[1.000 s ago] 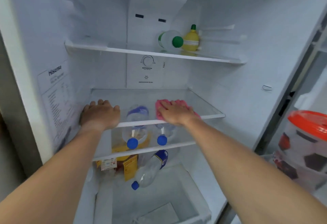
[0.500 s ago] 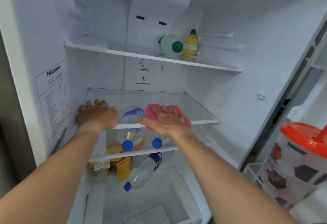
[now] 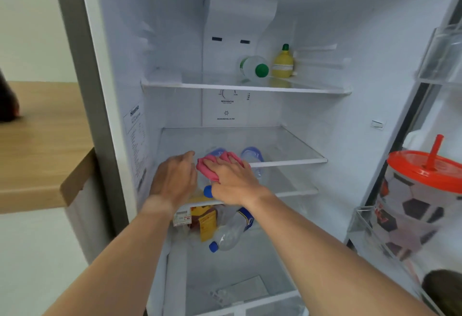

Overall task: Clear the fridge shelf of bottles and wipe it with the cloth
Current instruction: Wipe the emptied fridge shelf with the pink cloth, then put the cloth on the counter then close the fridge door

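The middle glass shelf [image 3: 287, 145] has no bottles on it. My right hand [image 3: 232, 182] presses a pink cloth [image 3: 208, 165] flat on the shelf's front left part. My left hand [image 3: 175, 180] rests palm down on the shelf's front left corner, just left of the cloth and almost touching it. Through the glass I see two clear bottles with blue caps [image 3: 251, 158] lying on the shelf below. Another blue-capped bottle [image 3: 230, 233] lies lower down, partly behind my right wrist.
On the top shelf [image 3: 200, 85] lie a green-capped bottle [image 3: 253, 67] and a yellow lemon-shaped bottle [image 3: 282, 62]. A football-patterned cup with an orange lid [image 3: 425, 173] sits in the door rack at right. A wooden counter [image 3: 42, 145] stands left of the fridge.
My right hand has slid the pink cloth leftward along the shelf's front, ending next to my left hand. The left hand stayed at the front left corner.
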{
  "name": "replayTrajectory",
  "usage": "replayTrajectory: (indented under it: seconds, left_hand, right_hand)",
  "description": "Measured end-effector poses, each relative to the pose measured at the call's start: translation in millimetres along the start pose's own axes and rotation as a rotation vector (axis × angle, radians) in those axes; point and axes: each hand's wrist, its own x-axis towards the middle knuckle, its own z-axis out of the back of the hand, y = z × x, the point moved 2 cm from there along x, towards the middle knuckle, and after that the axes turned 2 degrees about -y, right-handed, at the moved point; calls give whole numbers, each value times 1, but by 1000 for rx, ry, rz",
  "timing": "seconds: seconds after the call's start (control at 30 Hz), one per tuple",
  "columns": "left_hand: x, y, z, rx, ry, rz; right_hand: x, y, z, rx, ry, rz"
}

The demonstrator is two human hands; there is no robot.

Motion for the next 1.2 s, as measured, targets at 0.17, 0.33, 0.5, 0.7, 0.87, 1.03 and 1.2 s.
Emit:
replayTrajectory:
  seconds: [0.17,0.33,0.5,0.7,0.87,1.03,1.2]
  left_hand:
    - [-41,-9,27,-48,67,-190]
    - [-74,-23,64,-23,215,-127]
    - [-101,-27,114,-61,417,-90]
    - [-124,-27,179,-70,578,-52]
    - [-142,-17,239,-94,570,-22]
    - [-147,-5,297,-134,517,26]
    - [-147,0,340,-140,410,34]
  right_hand:
    - [-33,28,16,450,112,-113]
    - [-79,58,27,440,199,-227]
    - [-126,65,46,358,218,-304]
    - [-162,89,74,338,166,-322]
    - [-172,124,97,371,267,-275]
    - [-174,173,131,468,311,-277]
    - [-183,221,138,630,322,-194]
